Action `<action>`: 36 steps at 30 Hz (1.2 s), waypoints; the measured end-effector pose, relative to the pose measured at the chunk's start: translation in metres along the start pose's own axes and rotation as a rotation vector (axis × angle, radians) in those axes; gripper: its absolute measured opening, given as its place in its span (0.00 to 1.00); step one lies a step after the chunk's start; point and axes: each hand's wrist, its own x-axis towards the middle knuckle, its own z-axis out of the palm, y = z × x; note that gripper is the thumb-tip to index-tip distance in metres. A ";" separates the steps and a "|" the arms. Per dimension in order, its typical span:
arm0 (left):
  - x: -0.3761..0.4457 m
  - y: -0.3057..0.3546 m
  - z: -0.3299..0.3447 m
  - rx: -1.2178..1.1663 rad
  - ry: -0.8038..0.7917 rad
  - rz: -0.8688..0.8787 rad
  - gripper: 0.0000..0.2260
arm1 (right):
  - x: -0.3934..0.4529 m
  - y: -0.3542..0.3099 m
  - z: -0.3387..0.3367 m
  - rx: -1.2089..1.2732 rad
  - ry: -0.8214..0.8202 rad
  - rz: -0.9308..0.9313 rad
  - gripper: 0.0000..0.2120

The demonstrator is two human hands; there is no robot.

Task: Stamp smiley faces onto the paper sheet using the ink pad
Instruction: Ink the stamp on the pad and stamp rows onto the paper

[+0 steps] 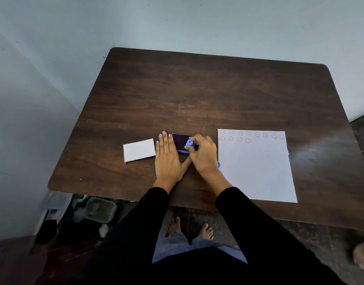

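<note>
Dark wood grain covers the table (197,95), which is pushed into a corner of pale walls. Nearest, a person in black sleeves stands barefoot at its front edge, both arms reaching forward.

Her left hand (168,156) lies flat, palm down, fingers (164,138) straight and close together, holding nothing; its thumb side rests against the left edge of the ink pad (181,141). Her right hand (203,154) is bunched, fingertips pinched tightly around a small blue stamp (189,142), which stands upright and pressed down on the pad's dark purple surface. A bit of blue (218,164) peeks out from behind that wrist; I cannot tell what it is.

To the left of the hands a white lid or card (139,150) lies alone on the wood. To the right lies the paper (257,167), mostly blank, its near corner close to the table's front edge. Along its far edge run red smileys (240,133): a full top row and four more starting a second row on the left.
</note>
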 end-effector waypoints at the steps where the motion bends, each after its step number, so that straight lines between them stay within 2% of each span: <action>1: 0.000 0.000 0.000 -0.001 0.005 0.000 0.42 | 0.001 0.000 -0.001 0.000 0.003 -0.004 0.08; 27: 0.000 0.000 0.000 -0.022 0.011 0.005 0.42 | 0.001 -0.002 0.003 -0.010 0.040 0.007 0.08; 31: 0.000 0.001 -0.001 -0.041 0.018 0.014 0.42 | 0.005 -0.004 0.001 -0.003 0.000 0.038 0.08; 33: -0.001 0.002 -0.001 -0.041 0.040 0.013 0.44 | 0.007 -0.005 -0.007 0.128 0.051 0.111 0.06; 36: -0.003 0.007 -0.003 -0.096 0.130 -0.013 0.46 | 0.008 0.001 -0.032 0.422 0.233 0.252 0.07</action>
